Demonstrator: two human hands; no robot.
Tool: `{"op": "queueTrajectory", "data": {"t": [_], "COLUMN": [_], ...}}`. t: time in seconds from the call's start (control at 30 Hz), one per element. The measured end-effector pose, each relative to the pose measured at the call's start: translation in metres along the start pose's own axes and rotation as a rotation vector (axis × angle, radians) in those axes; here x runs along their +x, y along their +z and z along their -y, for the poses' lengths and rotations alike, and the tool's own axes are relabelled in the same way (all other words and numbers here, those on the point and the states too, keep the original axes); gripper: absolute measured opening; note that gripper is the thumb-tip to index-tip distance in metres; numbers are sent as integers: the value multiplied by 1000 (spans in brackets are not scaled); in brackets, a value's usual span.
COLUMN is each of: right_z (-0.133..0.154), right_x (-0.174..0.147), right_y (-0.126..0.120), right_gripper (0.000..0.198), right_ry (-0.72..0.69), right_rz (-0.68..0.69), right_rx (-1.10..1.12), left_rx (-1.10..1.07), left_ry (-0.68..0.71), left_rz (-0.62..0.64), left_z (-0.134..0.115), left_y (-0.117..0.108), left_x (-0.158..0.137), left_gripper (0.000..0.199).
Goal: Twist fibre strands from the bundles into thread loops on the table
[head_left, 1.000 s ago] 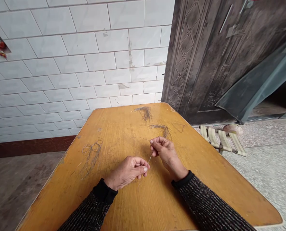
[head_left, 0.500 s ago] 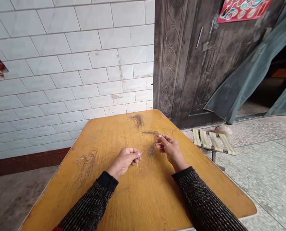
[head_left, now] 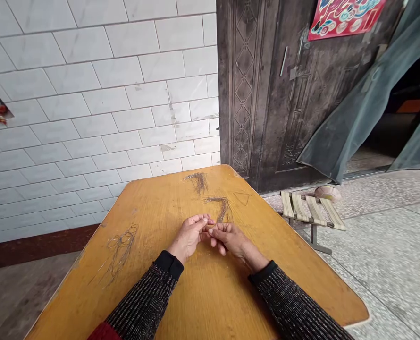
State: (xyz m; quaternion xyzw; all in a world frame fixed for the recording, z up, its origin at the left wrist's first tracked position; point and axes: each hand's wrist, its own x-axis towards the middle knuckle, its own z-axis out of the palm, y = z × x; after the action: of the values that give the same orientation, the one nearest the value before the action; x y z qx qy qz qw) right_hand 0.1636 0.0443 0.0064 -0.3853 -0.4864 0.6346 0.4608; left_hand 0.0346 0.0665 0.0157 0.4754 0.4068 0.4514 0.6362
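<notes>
My left hand (head_left: 190, 236) and my right hand (head_left: 233, 241) meet over the middle of the wooden table (head_left: 167, 302). Both are closed, thumbs pinched against fingers, with the fingertips touching or nearly so. What lies between them is too small to make out. Just beyond the fingers is a bent bunch of thin dark wires (head_left: 224, 205), its near end partly behind my hands. Farther back sits a second wire bunch (head_left: 198, 182). Left of my left hand lies a loosely looped tangle of wire (head_left: 121, 245).
A thin bent wire (head_left: 243, 197) lies near the table's right edge. To the right stands a folding stool (head_left: 312, 210) with woven straps, a round object (head_left: 327, 192) behind it. A tiled wall (head_left: 132, 127) and a dark carved door (head_left: 252, 94) rise beyond the table.
My right hand has moved left and toward me, away from the bent wire bunch, to meet my left hand. The thin pale strand seen below my left fingers no longer shows. The view has shifted slightly.
</notes>
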Motion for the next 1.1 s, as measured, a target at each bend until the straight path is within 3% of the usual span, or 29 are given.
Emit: {"op": "queueTrajectory", "data": {"t": [0.1, 0.27, 0.53, 0.83, 0.9, 1.03, 1.1], "right_z": [4, 5, 0, 1, 2, 7, 10], "right_x": [5, 13, 16, 10, 6, -5, -9], "right_y": [-10, -28, -33, -30, -28, -23, -22], "right_gripper": [21, 25, 21, 27, 31, 37, 39], "right_ry": [28, 99, 200, 124, 58, -98, -96], "right_rz": [-140, -238, -266, -322, -380, -564, -587], "right_rx": [3, 10, -40, -343, -502, -1251, -1469], "left_rx": [159, 263, 138, 209, 272, 437, 556], "left_ry": [-6, 39, 90, 100, 114, 160, 178], "left_rz": [-59, -117, -165, -117, -98, -68, -40], "left_z": [-3, 0, 1, 1, 1, 7, 12], "left_y": [-9, -29, -42, -41, -40, -39, -38], "left_x": [-12, -31, -38, -43, -44, -47, -52], "left_gripper": [25, 20, 20, 16, 14, 12, 14]}}
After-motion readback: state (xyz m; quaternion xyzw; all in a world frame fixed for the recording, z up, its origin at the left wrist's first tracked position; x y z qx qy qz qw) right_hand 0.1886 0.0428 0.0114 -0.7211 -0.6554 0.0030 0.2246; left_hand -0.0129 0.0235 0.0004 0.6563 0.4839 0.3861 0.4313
